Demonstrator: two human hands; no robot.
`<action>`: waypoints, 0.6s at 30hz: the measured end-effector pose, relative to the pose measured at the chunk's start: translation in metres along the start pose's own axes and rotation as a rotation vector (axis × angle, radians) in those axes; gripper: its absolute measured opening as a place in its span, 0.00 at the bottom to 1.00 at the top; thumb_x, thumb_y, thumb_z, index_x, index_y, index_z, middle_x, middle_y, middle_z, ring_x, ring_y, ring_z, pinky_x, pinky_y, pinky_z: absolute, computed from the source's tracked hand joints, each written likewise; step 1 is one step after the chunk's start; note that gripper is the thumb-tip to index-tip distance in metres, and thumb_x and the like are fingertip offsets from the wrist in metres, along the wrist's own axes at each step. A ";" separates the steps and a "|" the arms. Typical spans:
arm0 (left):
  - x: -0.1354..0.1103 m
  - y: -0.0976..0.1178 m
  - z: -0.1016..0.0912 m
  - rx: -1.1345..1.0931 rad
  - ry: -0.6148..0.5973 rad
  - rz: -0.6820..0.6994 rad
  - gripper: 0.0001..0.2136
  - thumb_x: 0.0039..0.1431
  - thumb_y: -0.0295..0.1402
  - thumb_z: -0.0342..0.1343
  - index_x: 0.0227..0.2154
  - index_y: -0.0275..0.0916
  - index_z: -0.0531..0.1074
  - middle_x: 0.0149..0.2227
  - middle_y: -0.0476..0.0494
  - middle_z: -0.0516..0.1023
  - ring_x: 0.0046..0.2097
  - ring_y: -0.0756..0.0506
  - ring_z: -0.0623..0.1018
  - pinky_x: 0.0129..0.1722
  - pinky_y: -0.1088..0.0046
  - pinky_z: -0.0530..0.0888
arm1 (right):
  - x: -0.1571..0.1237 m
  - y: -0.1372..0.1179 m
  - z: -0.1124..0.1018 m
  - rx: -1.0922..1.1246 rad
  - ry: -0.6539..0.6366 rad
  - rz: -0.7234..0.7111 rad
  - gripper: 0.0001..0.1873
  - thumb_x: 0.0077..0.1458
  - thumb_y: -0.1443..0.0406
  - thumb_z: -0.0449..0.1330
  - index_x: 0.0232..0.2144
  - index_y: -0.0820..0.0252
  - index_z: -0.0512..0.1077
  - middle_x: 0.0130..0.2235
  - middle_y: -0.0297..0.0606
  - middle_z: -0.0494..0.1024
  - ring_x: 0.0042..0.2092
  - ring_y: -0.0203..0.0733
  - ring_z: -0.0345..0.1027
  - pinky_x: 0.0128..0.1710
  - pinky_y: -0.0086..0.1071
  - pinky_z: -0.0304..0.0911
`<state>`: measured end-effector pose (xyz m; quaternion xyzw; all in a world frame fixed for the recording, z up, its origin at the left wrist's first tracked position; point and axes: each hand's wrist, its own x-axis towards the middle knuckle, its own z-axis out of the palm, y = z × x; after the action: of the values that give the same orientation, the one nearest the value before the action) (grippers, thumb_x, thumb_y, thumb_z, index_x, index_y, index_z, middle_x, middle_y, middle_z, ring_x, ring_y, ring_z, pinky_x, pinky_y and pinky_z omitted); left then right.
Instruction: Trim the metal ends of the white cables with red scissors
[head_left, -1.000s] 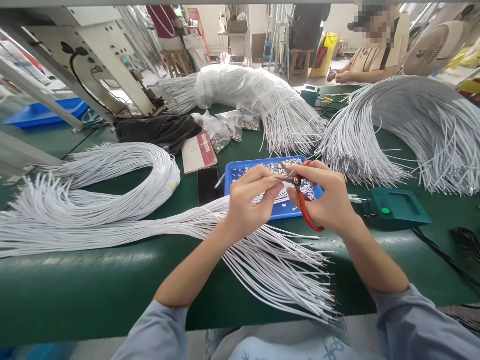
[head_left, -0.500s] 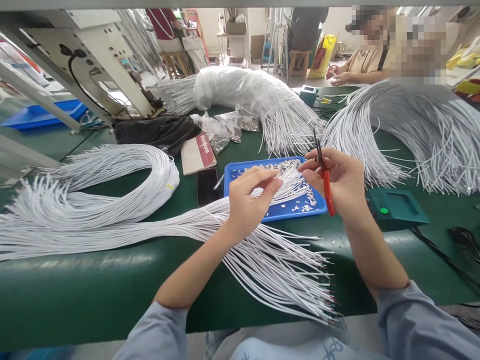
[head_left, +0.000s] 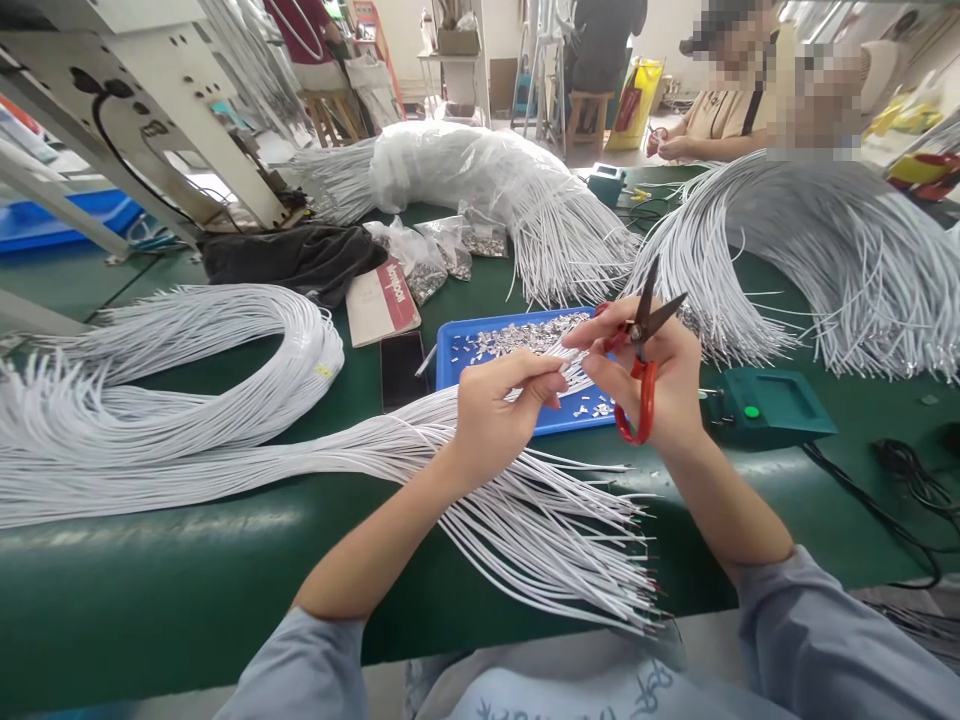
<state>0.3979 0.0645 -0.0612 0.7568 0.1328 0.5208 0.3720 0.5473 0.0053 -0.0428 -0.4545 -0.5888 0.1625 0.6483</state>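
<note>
Blue-grey sleeves (head_left: 304, 665), forearms (head_left: 386, 540) bare; pale blue garment (head_left: 540, 692), dark script-like markings (head_left: 651, 690).

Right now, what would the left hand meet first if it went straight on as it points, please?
The left hand would probably meet the right hand first, though depth is unclear.

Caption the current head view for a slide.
Left hand pinching a white cable, right hand holding open red-handled scissors, at a blue tray of silvery pieces.

Pretty bright in here, kinda washed out: pale glare streaks across the green table (head_left: 187, 600), plastic wrap (head_left: 442, 160) nearly blows out, corners look stretched, and pixel blocks hide part of the person (head_left: 716, 115) opposite.
</note>
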 end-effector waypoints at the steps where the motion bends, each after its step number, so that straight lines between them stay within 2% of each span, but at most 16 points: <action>1: 0.000 0.000 0.000 0.001 -0.009 -0.007 0.06 0.63 0.30 0.57 0.33 0.36 0.78 0.24 0.49 0.78 0.25 0.54 0.77 0.25 0.81 0.75 | -0.001 0.000 0.001 -0.008 -0.007 -0.013 0.11 0.53 0.61 0.65 0.37 0.52 0.67 0.34 0.31 0.80 0.36 0.39 0.76 0.33 0.35 0.70; 5: 0.000 0.001 0.000 0.005 -0.046 -0.020 0.08 0.64 0.32 0.57 0.32 0.36 0.77 0.23 0.49 0.78 0.24 0.53 0.77 0.24 0.81 0.75 | -0.002 0.004 0.001 -0.023 -0.006 -0.026 0.12 0.52 0.60 0.65 0.37 0.51 0.66 0.30 0.29 0.77 0.32 0.38 0.73 0.33 0.36 0.70; 9: 0.000 0.002 0.000 -0.009 -0.070 -0.042 0.09 0.64 0.34 0.56 0.31 0.36 0.77 0.23 0.48 0.78 0.24 0.52 0.77 0.24 0.80 0.75 | -0.004 0.006 0.000 -0.055 -0.007 0.011 0.12 0.52 0.60 0.65 0.37 0.50 0.67 0.30 0.30 0.76 0.33 0.40 0.73 0.33 0.38 0.70; 18: 0.001 0.000 0.005 0.008 -0.028 -0.029 0.07 0.60 0.33 0.61 0.28 0.35 0.76 0.24 0.48 0.77 0.24 0.54 0.75 0.25 0.82 0.75 | -0.005 0.004 0.001 0.071 0.027 -0.032 0.16 0.46 0.70 0.68 0.37 0.52 0.70 0.28 0.27 0.74 0.30 0.35 0.70 0.31 0.32 0.68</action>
<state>0.4024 0.0630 -0.0611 0.7635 0.1408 0.5041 0.3784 0.5461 0.0043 -0.0486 -0.4236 -0.5810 0.1667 0.6747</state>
